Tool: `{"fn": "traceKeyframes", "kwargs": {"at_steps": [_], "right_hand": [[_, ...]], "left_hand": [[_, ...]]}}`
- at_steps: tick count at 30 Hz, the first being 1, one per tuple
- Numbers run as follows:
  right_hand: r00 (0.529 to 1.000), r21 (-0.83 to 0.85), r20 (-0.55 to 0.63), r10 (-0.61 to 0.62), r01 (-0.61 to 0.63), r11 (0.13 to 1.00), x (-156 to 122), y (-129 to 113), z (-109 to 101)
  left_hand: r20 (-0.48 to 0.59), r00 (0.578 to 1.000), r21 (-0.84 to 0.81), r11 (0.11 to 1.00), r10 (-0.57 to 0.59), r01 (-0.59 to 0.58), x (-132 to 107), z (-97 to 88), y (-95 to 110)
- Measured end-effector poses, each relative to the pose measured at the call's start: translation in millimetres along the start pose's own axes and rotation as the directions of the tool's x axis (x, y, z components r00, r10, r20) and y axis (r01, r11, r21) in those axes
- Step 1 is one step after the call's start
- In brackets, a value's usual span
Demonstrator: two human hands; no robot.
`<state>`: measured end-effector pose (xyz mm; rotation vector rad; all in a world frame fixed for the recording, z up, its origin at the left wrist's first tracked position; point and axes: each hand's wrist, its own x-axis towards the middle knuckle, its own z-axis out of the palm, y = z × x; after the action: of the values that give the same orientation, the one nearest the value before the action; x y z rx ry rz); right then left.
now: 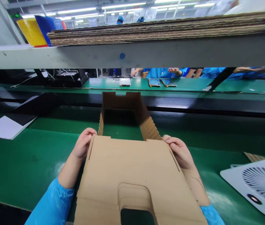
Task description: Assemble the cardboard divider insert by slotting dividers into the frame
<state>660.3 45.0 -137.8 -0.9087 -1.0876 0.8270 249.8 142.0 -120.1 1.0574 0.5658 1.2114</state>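
The die-cut cardboard blank (132,168) looks light and fairly stiff, though easy to crease, so I'd judge the flat panel's side edges the safest hold, not the slotted walls. The left hand (83,144) and right hand (181,152) each have their fingers curled shut over a far corner of the near panel. The blank is plain brown, with comb-cut side walls and a handle cutout. It lies on the green bench (29,162), with a white desk fan (259,184) to its right.

Cardboard panel (132,168) between both hands; fan (259,184) right; paper sheet (6,127) left; shelf (132,54) above.
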Motion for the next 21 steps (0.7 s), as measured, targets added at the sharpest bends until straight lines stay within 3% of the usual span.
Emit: {"fn": "traceKeyframes", "kwargs": {"at_steps": [7,13,17,21], "right_hand": [[0.999,0.011,0.028,0.036,-0.037,0.999,-3,-5,4],[0.976,0.074,0.035,0.216,-0.218,0.973,-7,-12,10],[0.987,0.069,0.1,0.129,-0.137,0.988,-2,-14,14],[0.999,0.038,0.029,0.044,-0.045,0.998,1,-10,17]], "left_hand": [[0.039,0.998,0.028,0.999,0.039,-0.04,-1,-7.1,-7],[0.007,0.998,0.043,0.998,0.056,-0.056,-4,-10.0,-9],[0.06,0.996,0.014,0.998,0.06,-0.061,-2,-4.3,-3],[0.066,0.996,-0.014,0.999,0.053,-0.052,-5,4.1,7]]}}
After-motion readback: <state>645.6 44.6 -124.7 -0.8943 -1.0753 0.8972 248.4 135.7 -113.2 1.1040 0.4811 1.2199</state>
